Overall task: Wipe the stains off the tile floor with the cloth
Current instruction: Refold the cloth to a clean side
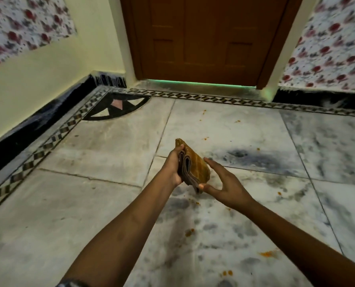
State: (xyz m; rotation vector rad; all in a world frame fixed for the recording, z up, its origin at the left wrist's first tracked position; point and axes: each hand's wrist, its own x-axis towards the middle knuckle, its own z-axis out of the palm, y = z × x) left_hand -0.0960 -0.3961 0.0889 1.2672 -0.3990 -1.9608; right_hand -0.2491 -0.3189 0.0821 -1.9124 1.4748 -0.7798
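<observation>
Head view shows our left hand (173,167) gripping a folded brown-and-mustard cloth (194,165), held up above the white marble tile floor (102,146). Our right hand (224,183) lies open beside it, thumb tip touching the cloth's lower edge, fingers spread. Small orange stains (189,232) dot the tiles below and near the wooden door (203,38).

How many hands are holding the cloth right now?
2: the left hand grips the folded cloth's left side; the right hand supports its right edge and bottom.
</observation>
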